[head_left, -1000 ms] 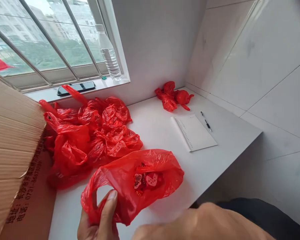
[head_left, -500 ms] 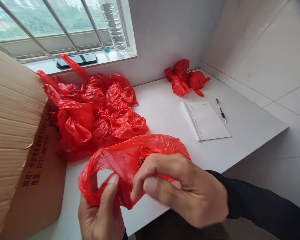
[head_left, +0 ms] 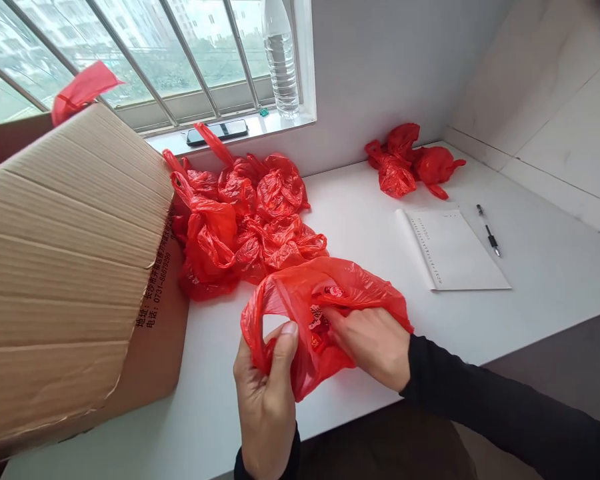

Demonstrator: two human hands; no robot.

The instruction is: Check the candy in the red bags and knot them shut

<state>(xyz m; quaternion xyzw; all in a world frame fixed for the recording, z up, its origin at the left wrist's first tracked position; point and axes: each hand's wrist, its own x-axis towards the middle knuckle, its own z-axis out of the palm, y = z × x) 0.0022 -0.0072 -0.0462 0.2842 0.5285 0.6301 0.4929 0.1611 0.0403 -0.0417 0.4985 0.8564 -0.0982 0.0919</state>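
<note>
A red plastic bag (head_left: 365, 277) is held open above the front of the table. My left hand (head_left: 269, 393) grips its left side by the handle loop, thumb on top. My right hand (head_left: 375, 343) is inside the bag's mouth, its fingers hidden among the contents and the red plastic. Small red packets with dark and gold printing (head_left: 316, 319) show in the bag beside those fingers; what they are exactly I cannot make out.
Several filled red bags (head_left: 250, 213) lie behind, and more red bags (head_left: 413, 163) sit by the wall. An open cardboard box (head_left: 70, 267) stands left. A notebook (head_left: 455, 250) and pen (head_left: 489, 230) lie right. The windowsill holds a phone (head_left: 217, 132) and a bottle (head_left: 283, 73).
My right hand has gone from in front of the bag into its mouth. The view has swung left, showing more of the box. My left hand still grips the handle.
</note>
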